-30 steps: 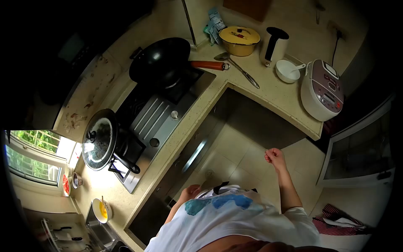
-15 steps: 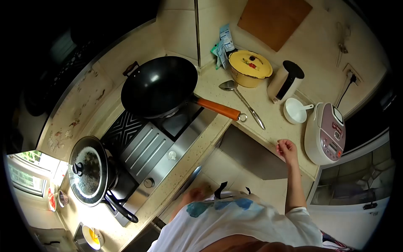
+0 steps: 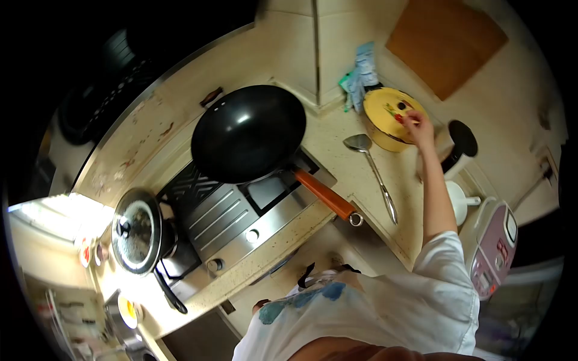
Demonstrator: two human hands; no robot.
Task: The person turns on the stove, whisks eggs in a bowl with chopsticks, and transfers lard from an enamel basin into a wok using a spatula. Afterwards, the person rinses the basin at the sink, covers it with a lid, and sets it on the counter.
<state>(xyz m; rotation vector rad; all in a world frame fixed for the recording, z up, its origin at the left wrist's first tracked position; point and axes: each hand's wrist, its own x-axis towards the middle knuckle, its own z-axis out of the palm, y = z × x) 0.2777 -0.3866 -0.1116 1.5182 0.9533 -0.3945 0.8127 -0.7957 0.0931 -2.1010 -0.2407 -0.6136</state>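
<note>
My right hand [image 3: 417,127] is over the front of the yellow enamel pot [image 3: 391,139], its loosely curled fingers just short of the dark knob on the lid [image 3: 380,103]. The lid is on the pot and nothing shows in that hand. Left of the pot lies a metal spatula [image 3: 377,174] on the counter. Only a sliver of my left hand [image 3: 260,305] shows beside my white shirt, low in the view; its fingers are hidden.
A black wok [image 3: 250,135] sits on the stove, its wooden handle jutting over the counter edge. Further left is a lidded pan [image 3: 136,231]. A kettle [image 3: 460,144], a white bowl [image 3: 456,201] and a rice cooker [image 3: 490,246] stand on the right. A bowl with yellow contents [image 3: 129,310] is lower left.
My right hand has reached forward from the counter's front edge to the yellow pot's lid. My left hand has drawn in against my body. The whole view has shifted slightly.
</note>
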